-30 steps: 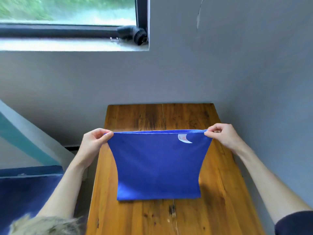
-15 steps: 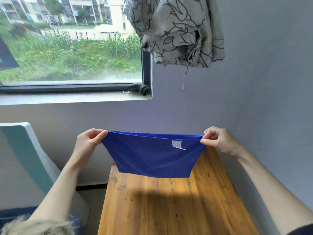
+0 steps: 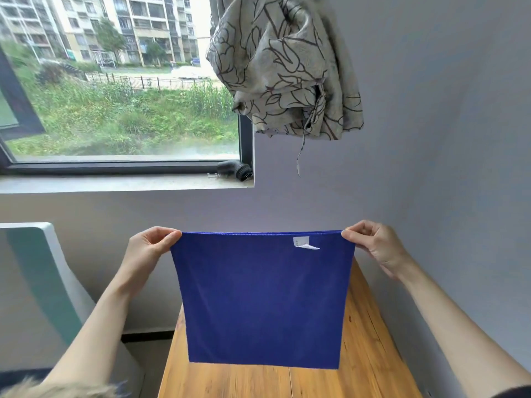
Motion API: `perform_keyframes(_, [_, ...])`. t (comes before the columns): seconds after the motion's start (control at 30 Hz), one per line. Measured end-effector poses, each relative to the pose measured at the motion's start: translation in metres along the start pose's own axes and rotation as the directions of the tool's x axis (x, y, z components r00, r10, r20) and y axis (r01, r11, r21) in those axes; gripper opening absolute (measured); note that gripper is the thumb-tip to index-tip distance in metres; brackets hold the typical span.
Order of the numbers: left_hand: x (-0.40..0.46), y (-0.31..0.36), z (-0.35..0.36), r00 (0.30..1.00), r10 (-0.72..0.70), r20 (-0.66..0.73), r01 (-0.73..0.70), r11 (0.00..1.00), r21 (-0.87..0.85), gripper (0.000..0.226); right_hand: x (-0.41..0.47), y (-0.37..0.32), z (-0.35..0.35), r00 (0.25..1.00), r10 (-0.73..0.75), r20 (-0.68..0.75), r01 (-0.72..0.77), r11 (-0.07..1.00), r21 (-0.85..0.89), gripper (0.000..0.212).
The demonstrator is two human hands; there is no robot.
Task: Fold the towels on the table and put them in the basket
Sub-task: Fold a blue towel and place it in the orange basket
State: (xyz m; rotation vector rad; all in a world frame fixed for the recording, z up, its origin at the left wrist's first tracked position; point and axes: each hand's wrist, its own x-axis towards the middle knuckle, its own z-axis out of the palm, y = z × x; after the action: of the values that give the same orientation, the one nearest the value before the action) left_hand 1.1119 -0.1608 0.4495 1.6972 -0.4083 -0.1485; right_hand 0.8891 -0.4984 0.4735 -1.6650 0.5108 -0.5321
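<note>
A grey wall (image 3: 431, 139) stands behind a wooden table (image 3: 367, 354). At the left, a window (image 3: 120, 81) shows green plants and apartment buildings. A patterned curtain (image 3: 281, 67) hangs bunched beside it.

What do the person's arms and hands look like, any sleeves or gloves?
Both hands, left hand and right hand, are bare: no gloves, rings or watch visible. The forearms are uncovered too. A dark sleeve shows only at the right upper arm, at the picture's corner.

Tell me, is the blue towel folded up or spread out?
Spread out: the blue towel hangs flat, its top corners pinched by both hands.
</note>
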Motion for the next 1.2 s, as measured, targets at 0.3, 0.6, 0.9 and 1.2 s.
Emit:
perform_keyframes(0.3, [-0.003, -0.004, 0.002, 0.999, 0.009, 0.046, -0.012, 0.998, 0.062, 0.010, 0.003, 0.000, -0.004, 0.998, -0.055, -0.011, 0.048, 0.947, -0.318, 0.013])
perform_keyframes(0.6, [-0.001, 0.001, 0.003, 0.998, 0.062, 0.026, -0.064, 0.995, 0.080, 0.018, 0.014, -0.002, -0.006, 0.992, -0.119, -0.047, 0.091, 0.915, -0.394, 0.015])
perform_keyframes(0.9, [-0.003, -0.010, 0.003, 0.997, 0.018, 0.071, -0.029, 0.986, 0.162, 0.017, 0.016, 0.002, 0.000, 0.994, -0.092, 0.060, 0.110, 0.825, -0.555, 0.016])
perform_keyframes(1.2, [0.023, -0.037, 0.026, 0.997, -0.067, 0.038, 0.055, 0.965, 0.257, 0.010, 0.045, 0.029, 0.011, 0.997, 0.076, 0.001, -0.054, 0.713, -0.699, 0.011])
